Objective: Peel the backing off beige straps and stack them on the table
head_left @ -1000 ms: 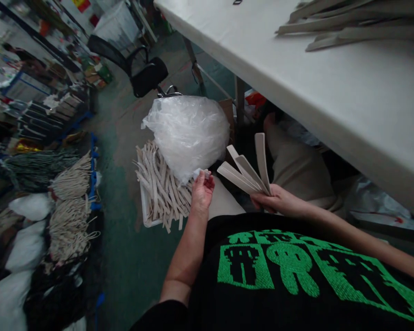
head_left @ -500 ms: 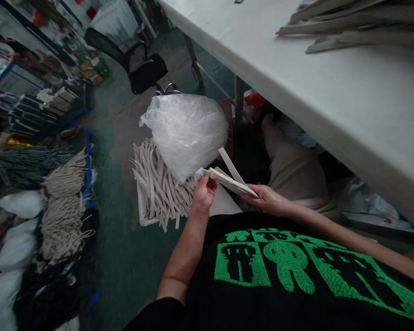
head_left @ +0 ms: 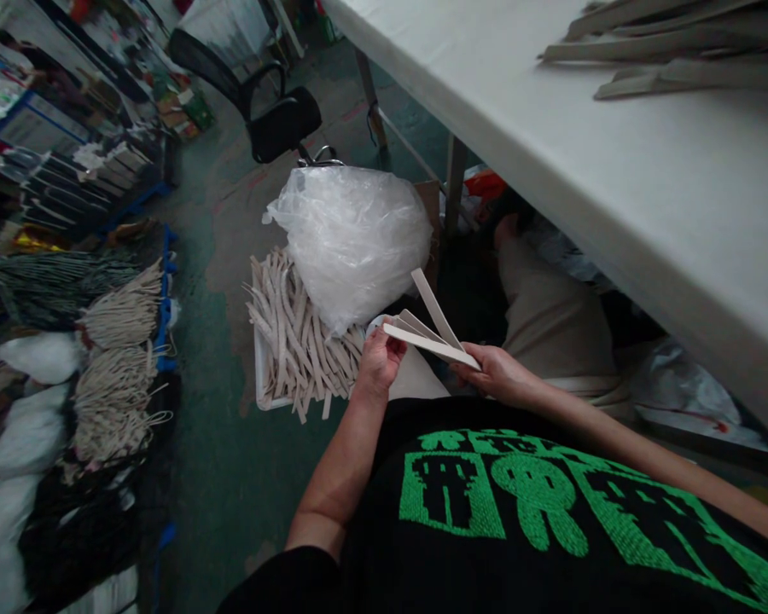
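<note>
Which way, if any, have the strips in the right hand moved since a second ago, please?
Yes: the strips in the right hand have swung leftward in the view; their far ends now all lie left of the table leg.

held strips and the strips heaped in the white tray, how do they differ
The held strips are few and fanned out; the heaped strips are many and tangled. The held strips look fairly straight, while many heaped strips bend and cross. Both are beige and narrow.
</note>
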Demonstrator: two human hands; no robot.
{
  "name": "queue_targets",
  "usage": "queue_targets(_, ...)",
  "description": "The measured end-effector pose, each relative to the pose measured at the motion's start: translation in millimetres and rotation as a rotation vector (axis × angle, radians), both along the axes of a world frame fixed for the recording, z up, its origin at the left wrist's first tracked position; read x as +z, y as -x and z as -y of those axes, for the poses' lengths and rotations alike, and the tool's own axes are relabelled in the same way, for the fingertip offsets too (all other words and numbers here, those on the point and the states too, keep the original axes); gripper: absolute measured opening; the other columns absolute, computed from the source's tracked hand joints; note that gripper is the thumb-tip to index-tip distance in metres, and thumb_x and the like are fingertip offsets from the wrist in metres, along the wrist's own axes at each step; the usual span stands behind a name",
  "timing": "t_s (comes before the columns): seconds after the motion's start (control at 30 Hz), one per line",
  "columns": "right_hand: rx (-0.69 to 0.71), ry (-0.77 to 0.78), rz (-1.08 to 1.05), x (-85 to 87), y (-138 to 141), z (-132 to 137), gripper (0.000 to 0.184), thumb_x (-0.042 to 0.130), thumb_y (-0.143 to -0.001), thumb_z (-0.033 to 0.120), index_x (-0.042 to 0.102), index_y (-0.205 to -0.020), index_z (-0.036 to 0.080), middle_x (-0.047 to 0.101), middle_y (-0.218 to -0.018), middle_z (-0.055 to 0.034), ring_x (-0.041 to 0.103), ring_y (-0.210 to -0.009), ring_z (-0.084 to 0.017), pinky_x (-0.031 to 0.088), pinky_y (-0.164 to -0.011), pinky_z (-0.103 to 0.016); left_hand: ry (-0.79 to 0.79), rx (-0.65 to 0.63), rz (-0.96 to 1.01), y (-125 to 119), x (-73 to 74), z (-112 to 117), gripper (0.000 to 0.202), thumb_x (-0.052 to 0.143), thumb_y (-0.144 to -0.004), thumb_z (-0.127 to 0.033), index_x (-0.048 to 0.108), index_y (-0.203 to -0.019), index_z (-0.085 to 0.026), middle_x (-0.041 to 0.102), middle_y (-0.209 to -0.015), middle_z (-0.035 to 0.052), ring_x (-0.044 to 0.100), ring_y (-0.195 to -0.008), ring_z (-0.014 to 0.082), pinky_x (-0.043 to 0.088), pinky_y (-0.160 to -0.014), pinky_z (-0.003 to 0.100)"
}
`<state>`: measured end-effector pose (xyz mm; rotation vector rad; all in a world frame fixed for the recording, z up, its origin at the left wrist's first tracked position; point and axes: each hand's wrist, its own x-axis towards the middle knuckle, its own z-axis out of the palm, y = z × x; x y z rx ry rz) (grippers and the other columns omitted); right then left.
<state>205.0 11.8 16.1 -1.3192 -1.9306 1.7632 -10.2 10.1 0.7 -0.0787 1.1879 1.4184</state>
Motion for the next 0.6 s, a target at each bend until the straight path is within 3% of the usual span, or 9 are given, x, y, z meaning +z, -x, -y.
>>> queue_targets(0.2,0.038,-0.047,0.087,-1.3,0,0,0.018,0.055,-0.09,0.038,0.054,-0.084,0.021,0.06,-0.067,0.0004,0.051,-0.049,-0.013,0.034,-0.046,-0.023,-0.061,0.01,-0.032,0,2.7,0,0.03,0.086,-0.067,-0.029,0.06,-0.073,-0.016,0.069,-0.07,-0.0024,0.066,-0.065,0.0097,0.051,-0.064,0.021)
queue_targets(0.37,0.003,-0.072,0.035,0.2,-2,1,0.025,0.05,-0.092,0.045,0.049,-0.082,0.023,0.061,-0.067,0.0005,0.056,-0.05,-0.015,0.04,-0.048,-0.025,-0.02,-0.039,-0.071,0,2.8,6,0.028,0.085,-0.07,-0.033,0.063,-0.075,-0.017,0.065,-0.064,-0.0045,0.06,-0.056,0.0074,0.047,-0.059,0.02)
queue_targets(0.5,-0.092,-0.021,0.012,0.4,-2,1,0.03,0.054,-0.088,0.051,0.048,-0.082,0.022,0.064,-0.071,-0.0009,0.056,-0.047,-0.014,0.043,-0.046,-0.026,-0.034,-0.049,-0.094,0,1.6,9,0.029,0.086,-0.068,-0.034,0.065,-0.078,-0.017,0.068,-0.07,-0.0034,0.061,-0.059,0.0073,0.047,-0.061,0.021)
queue_targets(0.6,-0.083,0.013,0.012,2.7,-1,-2,0.037,0.056,-0.083,0.059,0.048,-0.08,0.023,0.063,-0.068,-0.0013,0.055,-0.046,-0.015,0.043,-0.046,-0.027,-0.053,-0.034,-0.142,-1,-2.2,6,0.031,0.088,-0.064,-0.034,0.066,-0.078,-0.017,0.068,-0.072,-0.0023,0.061,-0.062,0.0077,0.047,-0.062,0.021)
